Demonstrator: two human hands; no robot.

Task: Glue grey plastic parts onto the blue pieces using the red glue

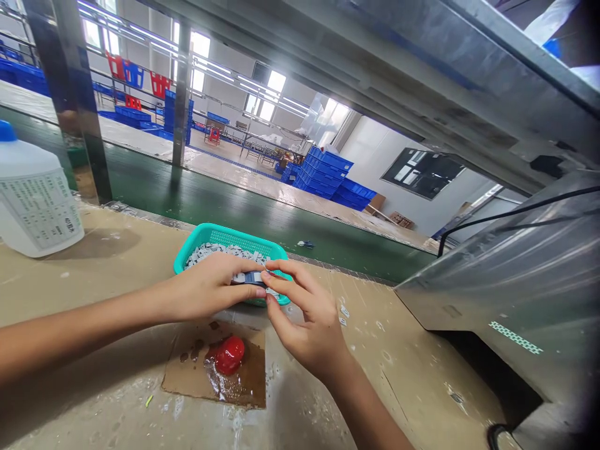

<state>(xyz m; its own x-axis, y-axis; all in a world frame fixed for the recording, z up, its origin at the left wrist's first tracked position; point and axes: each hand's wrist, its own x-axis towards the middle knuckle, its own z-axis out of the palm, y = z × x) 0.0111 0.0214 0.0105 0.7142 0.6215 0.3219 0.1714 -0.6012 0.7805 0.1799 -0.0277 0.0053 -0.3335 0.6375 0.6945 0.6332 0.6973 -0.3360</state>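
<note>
Between my two hands is a small dark blue and light grey plastic part point(253, 277), whose exact kind I cannot make out. My left hand point(206, 284) grips it between thumb and fingers. From the other side, the fingertips of my right hand point(309, 312) close on its right end. Just behind the hands stands a teal plastic basket point(206, 230) holding many small grey pieces point(220, 251). Nearer to me, a red rounded object point(229, 355) sits on a wet brown cardboard square point(187, 381).
A white jug with a blue cap point(37, 194) stands at the left. Small grey pieces point(344, 311) lie right of the basket. Beyond the table edge runs a green conveyor belt point(234, 209). A metal housing point(506, 269) rises at the right, with a metal shelf point(375, 69) overhead.
</note>
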